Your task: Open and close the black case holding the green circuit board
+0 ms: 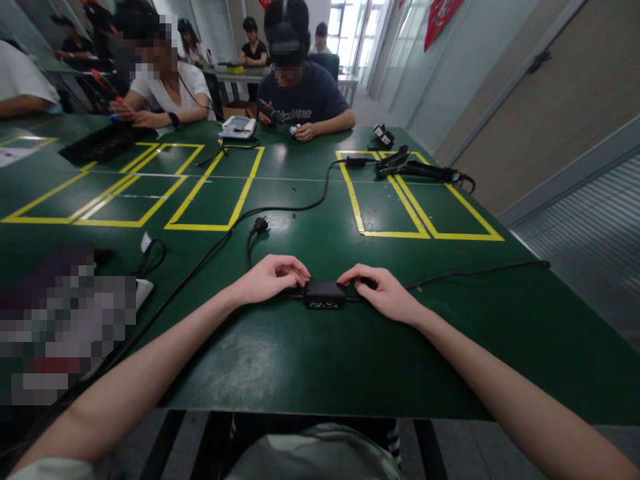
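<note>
The black adapter box (pixel 325 291) lies on the green table (pixel 280 360) at the seated person's 12 o'clock, an apparent circuit board (pixel 324 305) showing along its 6 o'clock edge. The left hand (pixel 275 277) stands at its 9 o'clock, the right hand (pixel 380 290) at its 3; each grip is narrow, but whether either pinches, I cannot tell. Sound handling, I judge, means light, even support, fingertips clear of the board.
</note>
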Available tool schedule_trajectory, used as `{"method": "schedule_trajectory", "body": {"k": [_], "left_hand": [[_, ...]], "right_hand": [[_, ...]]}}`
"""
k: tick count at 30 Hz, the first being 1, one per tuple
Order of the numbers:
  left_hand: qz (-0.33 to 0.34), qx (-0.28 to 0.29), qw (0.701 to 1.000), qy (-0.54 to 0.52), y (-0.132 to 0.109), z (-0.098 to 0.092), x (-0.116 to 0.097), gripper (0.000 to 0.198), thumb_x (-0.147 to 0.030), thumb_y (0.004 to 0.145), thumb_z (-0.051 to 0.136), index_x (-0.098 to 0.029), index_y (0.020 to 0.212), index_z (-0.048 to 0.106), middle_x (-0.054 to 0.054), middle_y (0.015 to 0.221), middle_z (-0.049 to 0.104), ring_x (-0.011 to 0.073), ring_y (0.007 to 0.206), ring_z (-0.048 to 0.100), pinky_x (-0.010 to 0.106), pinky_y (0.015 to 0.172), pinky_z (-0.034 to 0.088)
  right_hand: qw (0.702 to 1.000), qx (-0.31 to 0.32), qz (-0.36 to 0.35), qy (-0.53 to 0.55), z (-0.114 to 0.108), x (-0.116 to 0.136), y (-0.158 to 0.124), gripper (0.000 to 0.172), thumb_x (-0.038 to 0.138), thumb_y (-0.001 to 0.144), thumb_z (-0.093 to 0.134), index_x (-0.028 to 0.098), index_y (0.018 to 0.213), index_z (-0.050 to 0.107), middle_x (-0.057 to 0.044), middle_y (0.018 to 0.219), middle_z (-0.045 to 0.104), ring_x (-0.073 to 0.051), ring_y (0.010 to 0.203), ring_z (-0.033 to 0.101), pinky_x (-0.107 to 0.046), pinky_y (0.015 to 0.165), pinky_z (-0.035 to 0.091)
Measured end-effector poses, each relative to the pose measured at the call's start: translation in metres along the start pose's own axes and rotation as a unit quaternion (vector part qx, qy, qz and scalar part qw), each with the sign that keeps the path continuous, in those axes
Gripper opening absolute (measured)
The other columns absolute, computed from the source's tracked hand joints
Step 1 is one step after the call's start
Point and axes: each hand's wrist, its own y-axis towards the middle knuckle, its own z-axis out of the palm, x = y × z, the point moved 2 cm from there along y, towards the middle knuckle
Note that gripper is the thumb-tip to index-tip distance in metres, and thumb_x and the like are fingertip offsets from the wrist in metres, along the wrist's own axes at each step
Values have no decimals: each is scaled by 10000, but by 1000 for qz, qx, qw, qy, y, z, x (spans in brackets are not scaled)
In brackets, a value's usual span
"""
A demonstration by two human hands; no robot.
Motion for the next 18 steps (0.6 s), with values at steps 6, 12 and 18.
{"method": "schedule_trajectory", "body": {"k": [6,12,18], "left_hand": [[13,13,1000,11,0,1,0,255,-97,773,536,-148,918,740,46,907,783,148,851,722,281,845,567],[56,49,994,76,-7,0,-5,183,-199,832,652,-143,974,753,65,954,776,164,856,717,280,816,567],[115,54,986,106,-7,1,-7,135,-276,860,722,-159,868,788,93,1031,758,178,910,715,314,850,579]], "right_hand": [[996,13,-70,-44,0,2,-3,239,145,895,543,216,1028,728,-71,1006,750,-216,936,706,-397,876,574],[988,20,-134,-68,1,5,-4,144,281,917,689,225,1048,681,-94,1038,757,-244,967,699,-426,874,573],[987,22,-144,-63,3,3,-4,189,333,904,747,222,1034,666,-99,1052,759,-245,964,701,-424,862,572]]}}
